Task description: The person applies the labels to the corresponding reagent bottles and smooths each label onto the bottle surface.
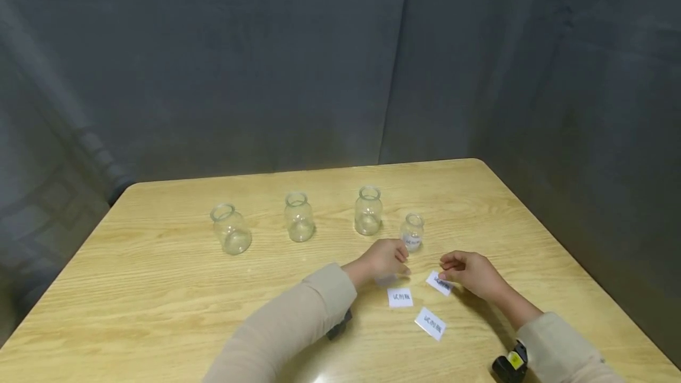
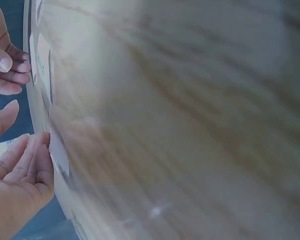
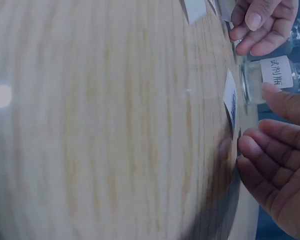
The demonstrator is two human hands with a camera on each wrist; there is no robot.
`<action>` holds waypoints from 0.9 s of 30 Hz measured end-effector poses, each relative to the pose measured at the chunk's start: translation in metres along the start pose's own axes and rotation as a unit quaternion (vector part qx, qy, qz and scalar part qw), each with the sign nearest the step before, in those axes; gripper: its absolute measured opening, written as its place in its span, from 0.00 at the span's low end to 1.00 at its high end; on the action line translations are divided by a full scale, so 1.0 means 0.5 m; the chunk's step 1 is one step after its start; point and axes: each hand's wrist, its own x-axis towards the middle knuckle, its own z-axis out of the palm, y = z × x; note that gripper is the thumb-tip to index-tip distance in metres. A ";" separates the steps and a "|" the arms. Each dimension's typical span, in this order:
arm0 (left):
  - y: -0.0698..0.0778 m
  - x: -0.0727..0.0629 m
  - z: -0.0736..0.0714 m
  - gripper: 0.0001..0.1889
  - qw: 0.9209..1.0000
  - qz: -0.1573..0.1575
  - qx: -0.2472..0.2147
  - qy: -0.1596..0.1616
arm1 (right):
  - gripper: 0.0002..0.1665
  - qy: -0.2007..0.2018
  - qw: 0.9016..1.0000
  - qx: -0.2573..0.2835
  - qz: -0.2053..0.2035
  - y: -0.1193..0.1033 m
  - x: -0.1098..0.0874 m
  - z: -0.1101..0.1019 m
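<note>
A small glass jar (image 1: 412, 230) with a white handwritten label (image 3: 277, 71) stands upright just beyond the hands. My left hand (image 1: 382, 259) is low over the table beside it, thumb apart from loosely bent fingers, nothing between them. A white paper slip (image 1: 386, 280) lies partly under that hand. To the right, my right hand (image 1: 473, 273) hovers with relaxed fingers at the edge of another handwritten slip (image 1: 437, 284); whether it touches the paper is unclear. Nearer the front lie two more slips, one flat (image 1: 400, 297) and one turned askew (image 1: 431, 324).
Three larger clear glass jars stand in a row farther back: a left jar (image 1: 232, 229), a middle jar (image 1: 300, 217) and a right jar (image 1: 368, 211). The wooden table (image 1: 159, 300) ends at a dark grey curtain (image 1: 266, 75).
</note>
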 end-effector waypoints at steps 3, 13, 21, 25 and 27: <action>0.004 0.001 0.004 0.13 1.000 0.001 -0.007 -0.006 | 0.22 0.004 1.000 -0.016 0.012 0.000 -0.005 -0.001; 0.021 0.003 0.024 0.13 0.998 -0.010 -0.065 -0.014 | 0.26 0.017 0.997 -0.079 0.017 -0.006 -0.016 0.006; 0.035 0.006 0.035 0.14 0.995 -0.029 -0.092 -0.019 | 0.22 0.029 0.991 -0.129 0.003 -0.011 -0.016 0.017; 0.038 0.010 0.041 0.14 0.996 -0.023 -0.086 -0.025 | 0.15 0.032 0.991 -0.126 0.000 -0.013 -0.019 0.021; 0.039 0.011 0.044 0.13 0.996 -0.019 -0.081 -0.024 | 0.11 0.033 0.992 -0.123 0.001 -0.014 -0.019 0.024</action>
